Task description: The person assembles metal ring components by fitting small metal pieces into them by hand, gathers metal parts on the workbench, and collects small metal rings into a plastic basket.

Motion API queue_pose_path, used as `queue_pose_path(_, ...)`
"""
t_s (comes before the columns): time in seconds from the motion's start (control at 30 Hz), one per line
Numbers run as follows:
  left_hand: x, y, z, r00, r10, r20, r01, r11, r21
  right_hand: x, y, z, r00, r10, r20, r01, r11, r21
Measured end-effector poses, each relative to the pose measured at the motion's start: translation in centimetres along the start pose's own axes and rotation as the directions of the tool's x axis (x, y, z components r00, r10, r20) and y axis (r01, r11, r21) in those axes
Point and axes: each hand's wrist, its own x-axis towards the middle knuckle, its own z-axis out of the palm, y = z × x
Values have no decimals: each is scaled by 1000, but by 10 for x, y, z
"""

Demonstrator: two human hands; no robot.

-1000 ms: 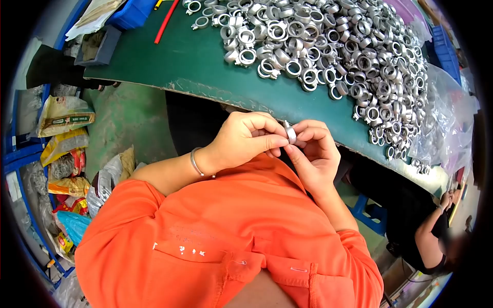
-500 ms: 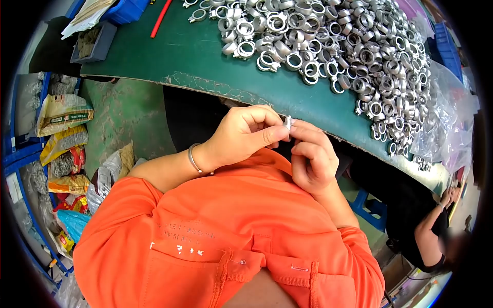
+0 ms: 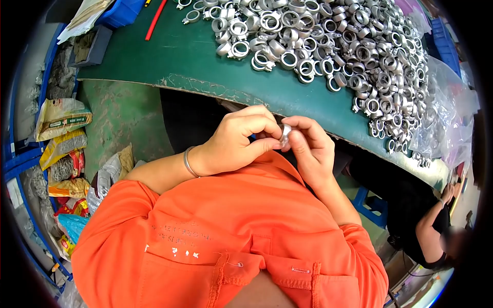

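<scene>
A small silver metal ring is held between my two hands, just in front of the table's near edge. My left hand, with a bracelet on its wrist, pinches the ring from the left between thumb and fingers. From the right, my right hand has its thumb and index finger on the same ring. Fingertips cover part of the ring. Beyond my hands, a large heap of similar silver rings lies on the green table.
A red rod lies at the back left, near a blue bin and a grey bin. Clear plastic bags are on the right. Another person sits at the right, by a blue stool. Shelved bags stand left.
The ring has turned between my fingers. My right hand's fingers curled in, then opened and came back onto the ring with thumb and index finger. The view has shifted slightly.
</scene>
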Motion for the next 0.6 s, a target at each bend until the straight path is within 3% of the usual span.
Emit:
queue_pose_path(0.03,-2,1,2,1000,2,1,-2,1000,0,1,5,2,994,-111,-22,111,994,-12)
queue_pose_path(0.07,-6,2,6,974,-228,-2,217,929,-298,2,7,4,974,-222,-43,221,975,-26)
queue_pose_path(0.1,-7,2,8,898,-434,63,392,729,-561,3,2,1,959,-282,-34,275,951,-143)
queue_pose_path(0.13,-8,-1,2,875,-449,179,442,594,-672,8,-1,-3,913,-397,96,404,845,-351)
queue_pose_path(0.17,-9,-5,-1,881,-440,176,435,604,-668,12,-5,-5,847,-472,244,525,673,-521)
queue_pose_path(0.23,-10,-13,-2,880,-430,202,432,550,-715,13,-9,-2,834,-460,304,550,726,-413)
queue_pose_path(0.3,-9,-12,-11,869,-429,248,471,561,-681,18,-14,-3,829,-490,269,559,714,-422)
queue_pose_path(0.4,-2,-13,-19,589,-672,448,807,462,-368,39,-13,-12,746,-657,108,519,473,-712)
queue_pose_path(0.43,-3,-17,-14,591,-670,449,806,466,-367,48,-15,-14,745,-663,81,456,417,-786)
queue_pose_path(0.5,-11,-36,0,789,-585,188,573,590,-569,63,-16,-15,747,-663,45,358,345,-867)
queue_pose_path(0.6,-15,-46,4,811,-576,105,531,649,-544,72,-12,-15,768,-640,25,291,314,-904)
